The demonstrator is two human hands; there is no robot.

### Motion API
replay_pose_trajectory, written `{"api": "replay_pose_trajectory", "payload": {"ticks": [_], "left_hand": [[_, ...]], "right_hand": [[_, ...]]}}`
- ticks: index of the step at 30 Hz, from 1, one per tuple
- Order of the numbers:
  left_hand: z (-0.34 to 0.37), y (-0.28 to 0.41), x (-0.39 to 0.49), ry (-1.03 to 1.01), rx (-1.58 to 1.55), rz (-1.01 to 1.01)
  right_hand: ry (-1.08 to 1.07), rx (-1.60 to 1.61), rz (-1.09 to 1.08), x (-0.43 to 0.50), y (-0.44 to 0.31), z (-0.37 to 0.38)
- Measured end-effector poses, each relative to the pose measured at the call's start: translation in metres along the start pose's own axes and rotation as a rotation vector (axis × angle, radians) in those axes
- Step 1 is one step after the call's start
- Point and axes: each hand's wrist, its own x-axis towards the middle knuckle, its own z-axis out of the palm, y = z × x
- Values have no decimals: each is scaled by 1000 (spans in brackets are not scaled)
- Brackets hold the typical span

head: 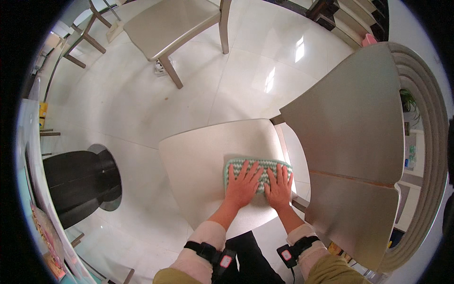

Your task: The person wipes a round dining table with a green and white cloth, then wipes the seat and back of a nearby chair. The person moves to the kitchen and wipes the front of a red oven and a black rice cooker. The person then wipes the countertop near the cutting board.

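A green-and-white zigzag-patterned cloth [260,164] lies folded flat on the pale seat [198,167] of a chair, near its backrest side. My left hand [243,183] presses on the cloth's left part, palm down with fingers spread. Beside it, my right hand [279,186] rests palm down on the cloth's right part, fingers somewhat apart. Both hands touch the cloth from above, and neither has its fingers wrapped around it. The chair's broad backrest [351,124] rises on the right, with a seam across its surface.
Another chair [177,25] stands at the top, a small clear item [161,67] on the floor by its leg. At left are a black pedestal [81,184] and a covered table edge [46,198]. Stairs [351,21] rise at upper right. Glossy tiles [142,106] surround the chair.
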Motion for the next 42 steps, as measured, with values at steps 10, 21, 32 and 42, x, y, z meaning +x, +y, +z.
{"api": "replay_pose_trajectory", "payload": {"ticks": [10, 21, 32, 42], "left_hand": [[-18, -39, -40, -3, 45, 15], [-46, -113, -96, 135, 202, -457], [0, 4, -236, 49, 96, -226], [-49, 14, -265, 29, -125, -364]], "right_hand": [[-93, -30, -124, -12, -39, -3], [-15, 106, -490, 52, -158, 18], [-383, 69, -628, -109, -112, 9], [-655, 275, -781, -97, -147, -14]]}}
